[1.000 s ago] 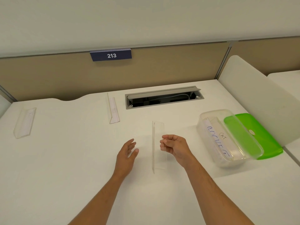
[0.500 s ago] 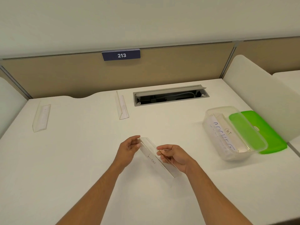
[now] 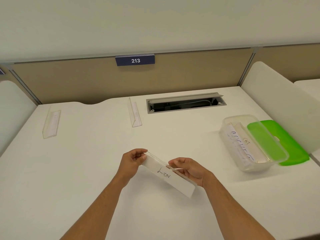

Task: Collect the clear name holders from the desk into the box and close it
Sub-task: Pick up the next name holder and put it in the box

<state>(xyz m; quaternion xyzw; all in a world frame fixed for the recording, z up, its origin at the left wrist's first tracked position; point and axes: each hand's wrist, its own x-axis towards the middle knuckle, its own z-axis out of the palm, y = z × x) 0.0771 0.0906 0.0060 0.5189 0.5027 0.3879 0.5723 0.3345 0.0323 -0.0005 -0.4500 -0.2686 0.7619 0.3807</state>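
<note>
A clear name holder [image 3: 166,174] with a card reading "LION" is held above the desk between both hands. My left hand [image 3: 132,161] pinches its left end. My right hand [image 3: 188,170] grips its top edge near the middle. Two more clear name holders lie on the desk: one at the far left [image 3: 51,123] and one near the middle back [image 3: 135,114]. The clear box [image 3: 232,135] stands open at the right with name cards inside. Its green lid [image 3: 284,144] lies partly under the box, on its right.
An open grey cable hatch [image 3: 186,103] is sunk into the desk at the back. A tan partition with a blue "213" sign [image 3: 135,60] closes the far edge. White side dividers [image 3: 284,103] stand at both sides.
The holder was standing upright between my hands; both hands have taken hold of it, lifted it and turned it so the "LION" card faces me. The view shifted left.
</note>
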